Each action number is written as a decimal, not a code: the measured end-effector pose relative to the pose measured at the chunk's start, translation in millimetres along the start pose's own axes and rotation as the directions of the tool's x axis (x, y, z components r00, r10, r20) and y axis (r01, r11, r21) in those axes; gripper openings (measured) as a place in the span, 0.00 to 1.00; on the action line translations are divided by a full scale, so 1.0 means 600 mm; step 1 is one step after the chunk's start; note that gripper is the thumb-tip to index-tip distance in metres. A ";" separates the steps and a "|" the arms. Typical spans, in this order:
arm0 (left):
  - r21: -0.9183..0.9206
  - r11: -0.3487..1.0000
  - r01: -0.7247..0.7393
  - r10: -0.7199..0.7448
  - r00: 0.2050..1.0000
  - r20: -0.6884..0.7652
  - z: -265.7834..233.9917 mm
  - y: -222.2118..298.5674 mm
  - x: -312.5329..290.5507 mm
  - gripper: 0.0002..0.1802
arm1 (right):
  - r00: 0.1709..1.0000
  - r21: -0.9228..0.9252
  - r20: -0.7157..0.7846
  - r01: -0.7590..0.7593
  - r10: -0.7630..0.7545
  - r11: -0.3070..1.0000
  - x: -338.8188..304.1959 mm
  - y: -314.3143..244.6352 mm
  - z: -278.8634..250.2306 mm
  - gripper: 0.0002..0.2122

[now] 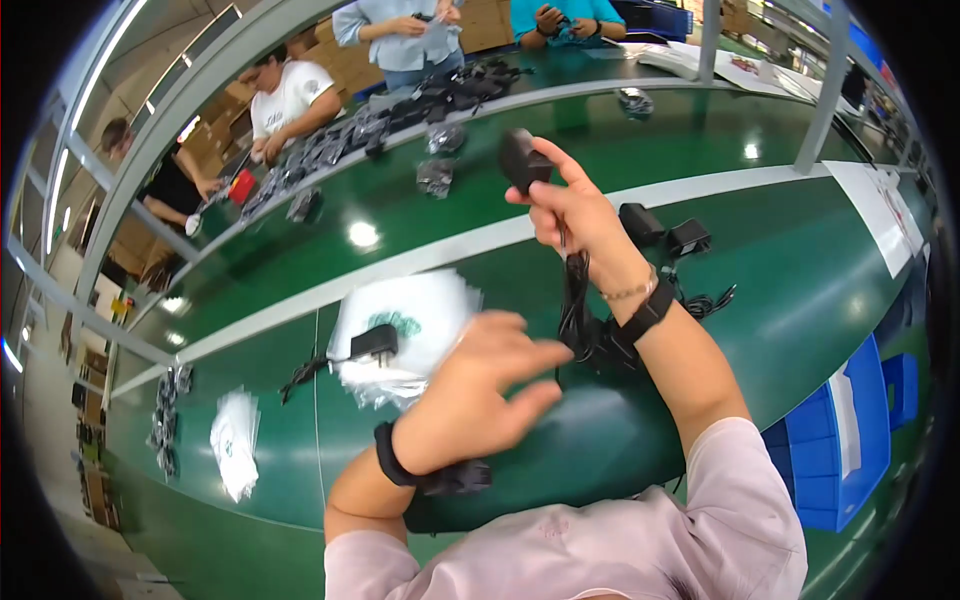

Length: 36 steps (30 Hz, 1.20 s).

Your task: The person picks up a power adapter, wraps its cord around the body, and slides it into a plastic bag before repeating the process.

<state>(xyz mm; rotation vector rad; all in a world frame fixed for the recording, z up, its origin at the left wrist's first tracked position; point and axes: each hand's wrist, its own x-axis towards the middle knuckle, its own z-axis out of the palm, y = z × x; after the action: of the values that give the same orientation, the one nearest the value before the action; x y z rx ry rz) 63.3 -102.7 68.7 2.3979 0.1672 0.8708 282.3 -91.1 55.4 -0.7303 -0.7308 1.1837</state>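
My right hand (pixel 580 212) is raised and closed on a black power adapter (pixel 522 163), gripping it between thumb and fingers. Its bundled black cable (pixel 574 300) hangs below the palm. Lower and to the left, my left hand (pixel 488 385) is in the air with fingers apart and nothing in it, slightly blurred. Beyond it lies a stack of clear plastic bags (pixel 420 295) with green print, and on them rests another black adapter (pixel 374 341), its cord trailing left. A dark bundle (pixel 460 478) shows partly under my left wrist.
Two more adapters (pixel 688 237) with cables sit right of my right hand. A smaller pile of bags (pixel 235 445) and bagged items (pixel 163 420) lie at left. A blue bin (pixel 868 435) stands at right. Beyond a pale rail, a belt (pixel 400 215) carries bagged adapters; several people work there.
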 end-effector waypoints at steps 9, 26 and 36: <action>-0.894 0.446 0.041 -0.604 0.751 -0.267 0.031 -0.102 0.056 0.24 | 0.854 -0.777 0.509 0.509 -0.107 0.371 -0.063 0.022 0.054 0.35; -0.841 0.498 -0.211 -0.568 0.654 -0.500 -0.082 -0.118 0.030 0.21 | 0.975 -0.127 0.177 -0.113 0.135 0.985 -0.007 0.109 0.035 0.20; -0.804 0.594 0.039 -0.550 0.749 -0.370 -0.066 -0.121 0.033 0.24 | 0.947 -0.343 0.303 0.004 0.107 0.939 -0.015 0.012 0.022 0.13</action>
<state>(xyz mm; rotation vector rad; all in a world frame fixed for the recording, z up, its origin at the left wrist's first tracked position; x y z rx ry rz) 59.7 -17.8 63.3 1.1837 0.3710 1.1921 266.1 -96.9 56.0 -0.8578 -1.2149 1.2533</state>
